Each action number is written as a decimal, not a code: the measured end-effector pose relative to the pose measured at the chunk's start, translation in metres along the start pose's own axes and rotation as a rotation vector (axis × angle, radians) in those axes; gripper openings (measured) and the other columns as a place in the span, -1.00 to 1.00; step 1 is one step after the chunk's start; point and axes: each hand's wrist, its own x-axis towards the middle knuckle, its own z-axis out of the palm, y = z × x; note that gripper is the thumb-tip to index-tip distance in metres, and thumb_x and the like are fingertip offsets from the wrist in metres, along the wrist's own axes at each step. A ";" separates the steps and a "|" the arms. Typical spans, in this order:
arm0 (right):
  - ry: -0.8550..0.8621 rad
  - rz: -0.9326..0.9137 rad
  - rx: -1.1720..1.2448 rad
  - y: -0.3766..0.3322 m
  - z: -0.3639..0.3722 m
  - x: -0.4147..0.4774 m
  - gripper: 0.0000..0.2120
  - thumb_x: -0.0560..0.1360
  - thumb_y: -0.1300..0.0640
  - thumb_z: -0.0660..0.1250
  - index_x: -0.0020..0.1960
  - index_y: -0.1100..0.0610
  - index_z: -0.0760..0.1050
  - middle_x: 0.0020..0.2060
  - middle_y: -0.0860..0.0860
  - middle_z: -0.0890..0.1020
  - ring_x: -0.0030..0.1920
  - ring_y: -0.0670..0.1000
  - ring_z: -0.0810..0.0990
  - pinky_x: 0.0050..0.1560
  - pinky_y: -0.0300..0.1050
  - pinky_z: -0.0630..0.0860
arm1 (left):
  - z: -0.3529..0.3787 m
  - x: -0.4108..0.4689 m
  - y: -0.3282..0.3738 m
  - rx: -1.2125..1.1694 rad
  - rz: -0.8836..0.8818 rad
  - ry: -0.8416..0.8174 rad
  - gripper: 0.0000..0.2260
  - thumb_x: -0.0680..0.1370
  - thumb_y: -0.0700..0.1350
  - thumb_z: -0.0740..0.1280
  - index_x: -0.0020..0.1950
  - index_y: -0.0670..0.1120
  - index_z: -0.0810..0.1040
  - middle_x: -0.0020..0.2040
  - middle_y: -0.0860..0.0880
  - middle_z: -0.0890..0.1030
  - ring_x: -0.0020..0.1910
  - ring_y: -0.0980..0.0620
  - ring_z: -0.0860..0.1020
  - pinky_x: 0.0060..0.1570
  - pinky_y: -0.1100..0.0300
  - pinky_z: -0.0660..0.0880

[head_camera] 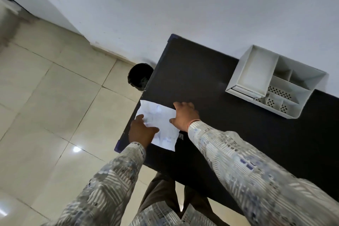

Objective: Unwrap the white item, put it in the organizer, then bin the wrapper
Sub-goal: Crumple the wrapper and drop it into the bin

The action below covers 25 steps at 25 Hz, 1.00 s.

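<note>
At frame centre we see the white item (pixel 159 124) flat on the table's (pixel 201 71) left edge, long axis upper-left to lower-right; left hand (pixel 142 131) and right hand (pixel 184 115) spread, pressing its sides. Organizer (pixel 247 71) upper right, bin (pixel 140 76) above.

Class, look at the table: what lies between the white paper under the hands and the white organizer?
Nothing: in the head view, only bare black table separates the paper from the organizer. The right hand rests on the paper's organizer-side edge.
</note>
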 end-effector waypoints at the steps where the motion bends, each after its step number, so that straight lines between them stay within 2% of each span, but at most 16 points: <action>1: -0.023 0.014 0.026 -0.005 0.001 0.002 -0.40 0.53 -0.08 0.45 0.50 0.08 0.40 0.40 0.13 0.55 0.45 0.24 0.44 0.41 0.22 0.49 | 0.000 0.002 -0.003 -0.007 0.022 -0.008 -0.18 0.36 -0.07 0.64 0.58 -0.05 0.41 0.45 -0.13 0.58 0.33 -0.19 0.62 0.35 -0.11 0.56; 3: -0.097 0.010 0.147 -0.014 0.001 0.001 -0.57 0.52 0.00 0.48 0.35 0.10 0.58 0.26 0.10 0.67 0.28 0.17 0.62 0.31 0.10 0.58 | -0.003 0.001 -0.005 -0.006 0.065 -0.039 -0.16 0.35 -0.07 0.66 0.58 -0.03 0.41 0.42 -0.10 0.59 0.32 -0.15 0.62 0.31 -0.03 0.56; 5: -0.182 -0.021 0.248 -0.019 0.004 -0.004 -0.74 0.53 0.08 0.48 0.19 0.13 0.69 0.13 0.08 0.74 0.13 0.13 0.71 0.20 -0.02 0.63 | -0.007 0.002 -0.010 0.004 0.096 -0.103 -0.11 0.33 -0.04 0.69 0.60 -0.04 0.39 0.41 -0.07 0.60 0.35 -0.11 0.59 0.33 0.01 0.52; 7: -0.197 -0.005 0.426 -0.023 0.010 -0.016 -0.82 0.55 0.15 0.46 0.12 0.17 0.72 0.04 0.11 0.76 0.08 0.16 0.74 0.18 0.01 0.66 | -0.010 0.002 -0.014 0.002 0.130 -0.205 -0.06 0.30 0.02 0.69 0.61 0.04 0.35 0.47 -0.08 0.56 0.38 -0.09 0.57 0.40 -0.01 0.50; 9: -0.193 0.049 0.726 -0.029 0.009 -0.031 -0.81 0.60 0.20 0.39 0.17 0.20 0.70 0.09 0.21 0.76 0.07 0.17 0.74 0.19 0.12 0.68 | -0.016 -0.008 -0.011 -0.173 0.126 -0.313 -0.21 0.29 -0.06 0.67 0.45 0.25 0.45 0.46 -0.12 0.58 0.33 -0.06 0.61 0.40 -0.07 0.54; 10: -0.192 0.072 0.868 -0.035 0.003 -0.041 -0.79 0.63 0.20 0.35 0.21 0.19 0.67 0.15 0.24 0.74 0.07 0.16 0.72 0.13 0.12 0.68 | -0.022 -0.016 -0.003 -0.262 0.147 -0.346 -0.34 0.30 -0.11 0.65 0.31 0.33 0.55 0.36 -0.10 0.66 0.26 -0.05 0.66 0.35 -0.09 0.59; 11: -0.201 0.092 0.987 -0.040 -0.006 -0.053 -0.79 0.65 0.20 0.33 0.23 0.16 0.65 0.20 0.24 0.72 0.09 0.16 0.71 0.06 0.09 0.67 | -0.030 -0.028 0.007 -0.332 0.182 -0.380 -0.48 0.32 -0.12 0.62 0.17 0.32 0.64 0.22 -0.06 0.75 0.18 -0.04 0.72 0.27 -0.09 0.64; 12: -0.214 0.102 1.078 -0.044 -0.017 -0.063 -0.80 0.66 0.19 0.31 0.22 0.13 0.65 0.22 0.23 0.72 0.12 0.17 0.71 0.06 0.09 0.66 | -0.038 -0.040 0.018 -0.409 0.184 -0.414 -0.60 0.35 -0.11 0.58 0.11 0.25 0.69 0.11 -0.06 0.79 0.11 -0.07 0.75 0.17 -0.07 0.69; 14: -0.265 0.061 1.193 -0.048 -0.038 -0.080 -0.79 0.68 0.19 0.28 0.20 0.14 0.67 0.19 0.19 0.74 0.13 0.17 0.71 0.20 0.16 0.65 | -0.052 -0.060 0.034 -0.514 0.205 -0.469 -0.62 0.40 -0.05 0.58 0.20 0.10 0.68 0.09 -0.08 0.80 0.09 -0.15 0.77 0.08 -0.12 0.72; 16: -0.289 -0.021 1.261 -0.050 -0.058 -0.100 -0.76 0.67 0.21 0.27 0.25 0.17 0.67 0.15 0.18 0.76 0.09 0.13 0.71 0.27 0.20 0.61 | -0.067 -0.083 0.050 -0.560 0.266 -0.459 -0.68 0.50 -0.08 0.58 0.24 0.03 0.68 0.11 -0.11 0.79 0.09 -0.17 0.77 0.06 -0.18 0.72; 18: -0.240 -0.093 1.301 -0.049 -0.078 -0.118 -0.76 0.68 0.24 0.27 0.25 0.18 0.67 0.18 0.21 0.75 0.10 0.14 0.72 0.24 0.18 0.63 | -0.077 -0.099 0.062 -0.622 0.282 -0.374 -0.77 0.56 -0.19 0.54 0.20 -0.05 0.72 0.08 -0.18 0.80 0.04 -0.20 0.78 -0.03 -0.15 0.73; 21: 0.012 -0.214 1.215 -0.040 -0.103 -0.148 -0.75 0.66 0.24 0.30 0.20 0.06 0.70 0.17 0.08 0.76 0.21 0.09 0.71 0.22 0.12 0.66 | -0.088 -0.117 0.075 -0.769 0.226 -0.181 -0.82 0.51 -0.29 0.53 0.10 -0.16 0.75 0.04 -0.29 0.78 -0.09 -0.21 0.76 -0.20 0.02 0.68; 23: 0.208 -0.256 1.076 -0.032 -0.116 -0.164 -0.72 0.62 0.24 0.37 0.22 -0.04 0.69 0.16 -0.05 0.74 0.25 0.00 0.69 0.23 0.02 0.66 | -0.100 -0.125 0.083 -0.984 0.159 -0.210 -0.82 0.55 -0.30 0.46 0.14 -0.20 0.73 0.00 -0.23 0.77 -0.16 -0.12 0.73 -0.30 0.13 0.66; 25: 0.274 -0.306 0.973 -0.031 -0.120 -0.185 -0.63 0.56 0.23 0.47 0.31 -0.06 0.64 0.19 -0.11 0.70 0.24 -0.06 0.67 0.23 -0.06 0.65 | -0.114 -0.143 0.085 -1.258 0.099 -0.350 -0.82 0.60 -0.27 0.39 0.18 -0.21 0.67 -0.06 -0.16 0.73 -0.25 -0.02 0.72 -0.39 0.21 0.66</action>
